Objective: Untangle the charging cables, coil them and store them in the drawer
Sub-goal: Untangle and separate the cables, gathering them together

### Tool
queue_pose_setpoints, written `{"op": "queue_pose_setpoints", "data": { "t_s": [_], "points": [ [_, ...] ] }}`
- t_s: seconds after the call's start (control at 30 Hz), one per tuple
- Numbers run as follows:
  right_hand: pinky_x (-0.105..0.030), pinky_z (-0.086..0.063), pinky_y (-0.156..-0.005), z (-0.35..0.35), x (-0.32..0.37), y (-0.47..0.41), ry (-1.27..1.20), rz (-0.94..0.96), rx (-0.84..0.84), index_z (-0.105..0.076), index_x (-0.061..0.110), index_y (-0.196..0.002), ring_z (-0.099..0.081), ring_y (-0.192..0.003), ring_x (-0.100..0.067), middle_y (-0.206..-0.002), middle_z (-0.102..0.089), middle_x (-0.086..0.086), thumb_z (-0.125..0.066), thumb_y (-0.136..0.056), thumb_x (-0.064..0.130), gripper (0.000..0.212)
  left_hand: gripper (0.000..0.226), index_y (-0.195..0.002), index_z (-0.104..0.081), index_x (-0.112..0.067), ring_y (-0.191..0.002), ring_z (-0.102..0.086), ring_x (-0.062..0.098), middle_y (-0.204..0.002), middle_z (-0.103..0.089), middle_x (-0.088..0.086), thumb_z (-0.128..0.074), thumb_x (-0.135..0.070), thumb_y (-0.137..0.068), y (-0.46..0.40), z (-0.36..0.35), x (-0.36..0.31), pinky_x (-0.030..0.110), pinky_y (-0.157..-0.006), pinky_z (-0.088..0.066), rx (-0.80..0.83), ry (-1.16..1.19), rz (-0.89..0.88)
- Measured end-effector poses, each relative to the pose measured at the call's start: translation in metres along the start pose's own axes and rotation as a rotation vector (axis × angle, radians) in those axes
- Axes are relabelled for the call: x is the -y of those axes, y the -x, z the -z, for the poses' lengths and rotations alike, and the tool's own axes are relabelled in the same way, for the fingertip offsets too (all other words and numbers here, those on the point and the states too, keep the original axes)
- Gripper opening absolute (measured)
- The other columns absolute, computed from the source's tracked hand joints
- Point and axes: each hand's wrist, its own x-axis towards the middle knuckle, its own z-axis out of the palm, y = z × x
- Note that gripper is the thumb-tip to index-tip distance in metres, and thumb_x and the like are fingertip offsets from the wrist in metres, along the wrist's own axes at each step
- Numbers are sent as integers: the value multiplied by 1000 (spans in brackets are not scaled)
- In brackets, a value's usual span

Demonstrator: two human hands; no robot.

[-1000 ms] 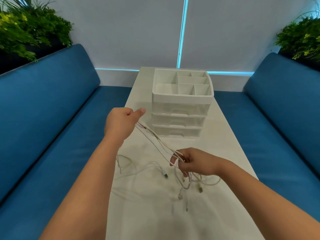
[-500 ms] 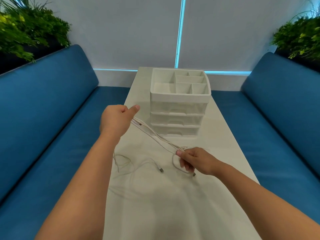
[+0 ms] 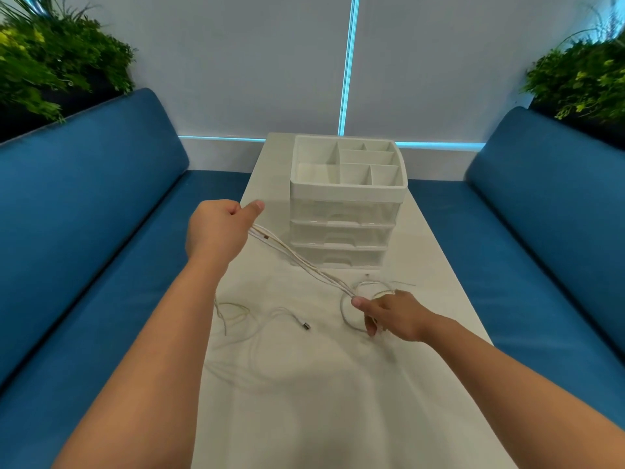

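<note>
Two hands, the left hand [image 3: 220,228] gripping and the right hand [image 3: 389,313] pinching, are stretching tangled charging cables [image 3: 304,262] above the bench [image 3: 338,401] (drawers [image 3: 341,238] closed), where harder pulling is likely tightening knots.

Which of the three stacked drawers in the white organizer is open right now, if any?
None. The top, middle and bottom clear plastic drawers of the white plastic organizer all sit pushed in flush; only its divided top tray is open upward.
</note>
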Motion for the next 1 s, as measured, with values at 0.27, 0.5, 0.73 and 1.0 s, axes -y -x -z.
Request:
{"op": "queue_pose_setpoints", "data": {
  "t_s": [0.27,0.5,0.73,1.0],
  "points": [
    [-24,-43,-67,3,-21,3,-145,-23,7,-67,21,-85,-53,-61,-11,-74,-62,4,-49,-91,62,44,61,-51,-29,-16,-53,-22,21,-51,-25,2,-66,-49,-87,-12,16,-11,36,-58,-26,-143,10,-34],
    [-24,-31,-65,18,-13,-1,-646,-24,-42,-54,14,-72,-33,-62,-13,-65,-39,5,-61,-89,49,39,61,-52,-29,-16,-51,-23,20,-50,-26,0,-65,-50,-89,-12,17,-11,35,-57,-26,-193,27,2],
    [-27,-25,-61,9,-21,-3,-935,-26,79,-71,6,-108,-28,-60,-13,-67,-33,2,-48,-90,62,63,61,-52,-29,-17,-54,-23,20,-49,-24,-1,-65,-49,-88,-13,16,-12,36,-59,-26,-203,112,8],
    [-22,-28,-56,2,-9,-12,-735,-160,-42,-64,12,-85,-33,-56,-10,-65,-40,5,-53,-98,37,30,60,-53,-29,-17,-56,-24,20,-51,-25,0,-65,-51,-87,-11,6,-12,35,-59,-27,-166,134,-12]
  ]
}}
